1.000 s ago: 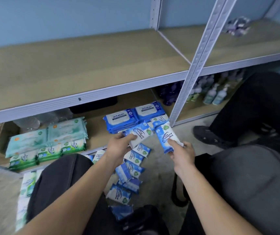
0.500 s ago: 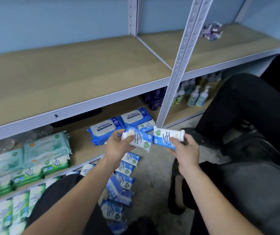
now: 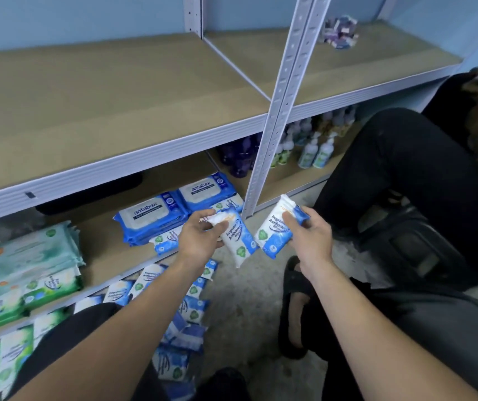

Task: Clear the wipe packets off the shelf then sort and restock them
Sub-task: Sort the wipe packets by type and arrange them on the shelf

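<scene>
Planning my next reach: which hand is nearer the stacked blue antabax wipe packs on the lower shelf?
Left. The left hand is just right of the blue antabax packs; the right hand is farther right.

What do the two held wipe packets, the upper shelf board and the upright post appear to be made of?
Left wipe packet, in the left hand, and right wipe packet, in the right hand: thin printed plastic film, slight sheen, creased in the grip. Upper shelf board: matte tan, grainless, probably particleboard or MDF. Upright post: pale painted metal, judging by punched slots.
</scene>
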Demonstrator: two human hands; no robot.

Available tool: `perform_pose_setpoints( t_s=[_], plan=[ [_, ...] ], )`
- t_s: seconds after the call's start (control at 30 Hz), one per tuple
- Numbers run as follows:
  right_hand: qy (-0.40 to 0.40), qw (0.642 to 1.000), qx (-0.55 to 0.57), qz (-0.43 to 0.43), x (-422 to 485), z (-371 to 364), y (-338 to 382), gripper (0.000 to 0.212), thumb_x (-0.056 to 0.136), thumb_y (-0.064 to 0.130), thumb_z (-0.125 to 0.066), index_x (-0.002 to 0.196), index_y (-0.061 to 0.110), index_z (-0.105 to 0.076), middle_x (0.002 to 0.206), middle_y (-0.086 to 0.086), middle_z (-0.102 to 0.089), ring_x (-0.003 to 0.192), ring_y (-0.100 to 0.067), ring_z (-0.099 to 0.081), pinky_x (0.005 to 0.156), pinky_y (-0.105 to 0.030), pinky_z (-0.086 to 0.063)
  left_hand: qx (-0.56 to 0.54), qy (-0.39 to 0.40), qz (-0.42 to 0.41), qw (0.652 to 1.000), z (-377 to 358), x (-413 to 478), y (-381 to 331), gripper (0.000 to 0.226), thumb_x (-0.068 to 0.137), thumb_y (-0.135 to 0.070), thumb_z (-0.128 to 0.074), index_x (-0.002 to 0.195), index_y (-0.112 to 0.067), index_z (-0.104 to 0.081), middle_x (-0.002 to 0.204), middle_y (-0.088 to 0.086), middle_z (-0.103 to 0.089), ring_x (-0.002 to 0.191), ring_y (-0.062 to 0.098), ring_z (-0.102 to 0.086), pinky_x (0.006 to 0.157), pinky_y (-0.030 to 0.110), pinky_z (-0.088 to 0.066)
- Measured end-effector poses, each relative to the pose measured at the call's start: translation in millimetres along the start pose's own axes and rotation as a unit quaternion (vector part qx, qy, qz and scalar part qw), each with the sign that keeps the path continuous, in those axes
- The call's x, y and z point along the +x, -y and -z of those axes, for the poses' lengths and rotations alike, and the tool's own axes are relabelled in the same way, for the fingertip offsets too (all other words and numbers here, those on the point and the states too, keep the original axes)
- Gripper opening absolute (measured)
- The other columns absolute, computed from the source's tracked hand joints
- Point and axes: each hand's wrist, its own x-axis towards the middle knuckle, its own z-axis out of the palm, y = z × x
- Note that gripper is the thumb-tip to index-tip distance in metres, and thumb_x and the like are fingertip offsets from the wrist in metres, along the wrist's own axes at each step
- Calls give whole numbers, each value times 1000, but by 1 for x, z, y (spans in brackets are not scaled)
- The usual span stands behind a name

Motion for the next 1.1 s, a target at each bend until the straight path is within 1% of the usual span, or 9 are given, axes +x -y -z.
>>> perform_pose_setpoints(
  t_s=[0.2, 0.4, 0.53, 0.6, 0.67, 0.73, 0.83, 0.97, 1.1],
  plan=[
    [44, 991, -124, -6, 43, -6, -43, 21, 84, 13, -80, 88, 23, -62, 91, -5, -76, 84, -21, -74, 69, -32, -57, 75, -20, 24, 997, -11, 40, 48, 17, 92, -15, -71, 96, -27, -60, 104, 10, -74, 92, 29, -73, 81, 53, -59],
    [89, 959, -269, -7, 82, -13, -115, 5, 88, 18, -75, 89, 18, -71, 81, -2, -74, 81, -25, -72, 75, -36, -56, 178, -29, 60, 982, -6, 89, 127, 19, 74, -46, -74, 88, -37, -66, 95, 0, -75, 90, 20, -72, 81, 50, -59],
    [115, 918, -379, -18, 101, -19, -164, 13, 92, 28, -70, 101, 20, -74, 95, -4, -75, 91, -25, -69, 77, -32, -51, 224, -28, 94, 970, -4, 111, 168, 13, 80, -41, -75, 86, -39, -64, 94, -5, -69, 93, 25, -70, 81, 52, -58],
    [146, 897, -416, -16, 106, -24, -181, 17, 94, 30, -67, 107, 20, -73, 101, -3, -74, 93, -24, -66, 70, -27, -39, 231, -27, 105, 967, -4, 117, 183, 16, 74, -46, -72, 85, -39, -64, 95, -5, -70, 95, 25, -70, 83, 52, -58],
    [173, 884, -434, -16, 108, -28, -194, 17, 97, 27, -64, 109, 19, -72, 101, -3, -71, 86, -18, -58, 62, -22, -27, 226, -32, 117, 967, -3, 123, 198, 13, 81, -35, -77, 86, -36, -65, 96, -3, -70, 97, 25, -70, 85, 52, -58],
    [193, 883, -427, -18, 112, -33, -204, 17, 97, 27, -64, 110, 20, -73, 101, -4, -72, 83, -16, -57, 60, -20, -28, 225, -34, 126, 966, -3, 129, 211, 16, 85, -26, -77, 86, -36, -65, 97, 0, -69, 97, 25, -70, 85, 53, -58],
    [202, 882, -426, -26, 117, -40, -216, 18, 95, 27, -66, 111, 23, -73, 101, -5, -74, 91, -21, -67, 69, -24, -42, 245, -43, 134, 959, -5, 136, 218, 22, 82, -29, -80, 97, -35, -66, 102, 0, -69, 99, 19, -68, 88, 48, -57],
    [188, 881, -433, -31, 126, -40, -232, 40, 88, 24, -74, 127, 21, -64, 114, -4, -73, 105, -23, -67, 86, -26, -48, 305, -55, 119, 943, -15, 133, 219, 62, 79, -23, -84, 133, -16, -53, 108, -8, -61, 92, 10, -62, 84, 27, -50],
    [195, 860, -472, -22, 123, -35, -247, 59, 80, 24, -81, 134, 14, -59, 120, -10, -68, 111, -28, -62, 94, -32, -49, 316, -86, 88, 941, -32, 118, 234, 60, 77, -19, -84, 129, -18, -54, 115, -4, -65, 99, 15, -66, 84, 27, -54]
  ],
)
